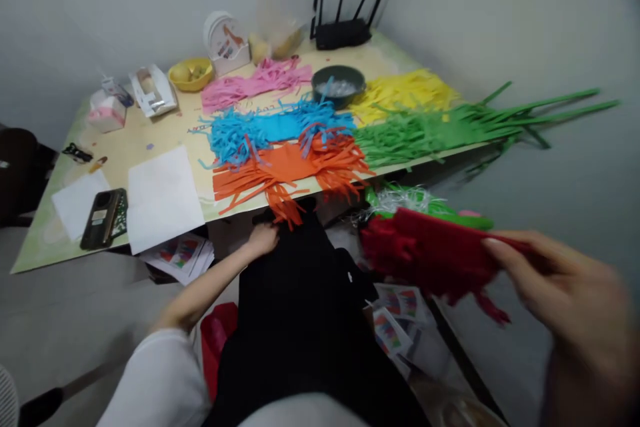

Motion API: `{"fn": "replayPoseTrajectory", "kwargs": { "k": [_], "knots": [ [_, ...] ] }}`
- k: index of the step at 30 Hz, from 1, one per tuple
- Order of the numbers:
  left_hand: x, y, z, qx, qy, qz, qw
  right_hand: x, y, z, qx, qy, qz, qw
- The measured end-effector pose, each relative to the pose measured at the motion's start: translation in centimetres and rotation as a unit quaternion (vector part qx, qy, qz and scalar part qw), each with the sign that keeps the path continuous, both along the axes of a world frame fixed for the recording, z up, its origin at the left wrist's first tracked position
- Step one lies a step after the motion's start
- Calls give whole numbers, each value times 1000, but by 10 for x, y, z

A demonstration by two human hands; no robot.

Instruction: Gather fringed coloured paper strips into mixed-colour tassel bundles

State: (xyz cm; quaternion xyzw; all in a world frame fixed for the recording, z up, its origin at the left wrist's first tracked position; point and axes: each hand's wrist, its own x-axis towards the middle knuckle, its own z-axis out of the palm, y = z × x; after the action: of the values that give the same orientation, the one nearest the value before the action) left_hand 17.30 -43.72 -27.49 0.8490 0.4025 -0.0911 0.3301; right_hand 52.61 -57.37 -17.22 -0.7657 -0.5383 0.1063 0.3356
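Note:
Dark red fringed fabric (430,250) hangs from my right hand (565,287), which pinches its edge between thumb and fingers to the right of my lap. Motion blurs this hand. My left hand (264,238) looks curled against my black-clad leg, just below the table's front edge; whatever it may hold is hidden. Nearest to it is an orange fringed piece (295,167), whose strips hang over the edge. Behind that lie blue (280,127) and pink (255,85) fringed pieces, with yellow (415,93) and green (430,133) ones to the right.
A dark bowl (339,85) stands among the fringed pieces on the table (117,153). At the back are a black router (343,33) and a yellow basket (191,73). A phone (103,219) and white paper (164,197) lie left. Green and silvery material (410,200) sits below the table's right side.

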Motion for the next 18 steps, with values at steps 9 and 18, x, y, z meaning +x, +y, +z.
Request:
{"fn": "replayPoseTrajectory", "kwargs": {
  "k": [9,18],
  "knots": [
    [-5,7,187,161,-471,147,855,-72,116,67,93,265,238,930],
    [-1,34,193,-68,-562,218,795,-130,212,62,-2,513,364,778]
  ]
}}
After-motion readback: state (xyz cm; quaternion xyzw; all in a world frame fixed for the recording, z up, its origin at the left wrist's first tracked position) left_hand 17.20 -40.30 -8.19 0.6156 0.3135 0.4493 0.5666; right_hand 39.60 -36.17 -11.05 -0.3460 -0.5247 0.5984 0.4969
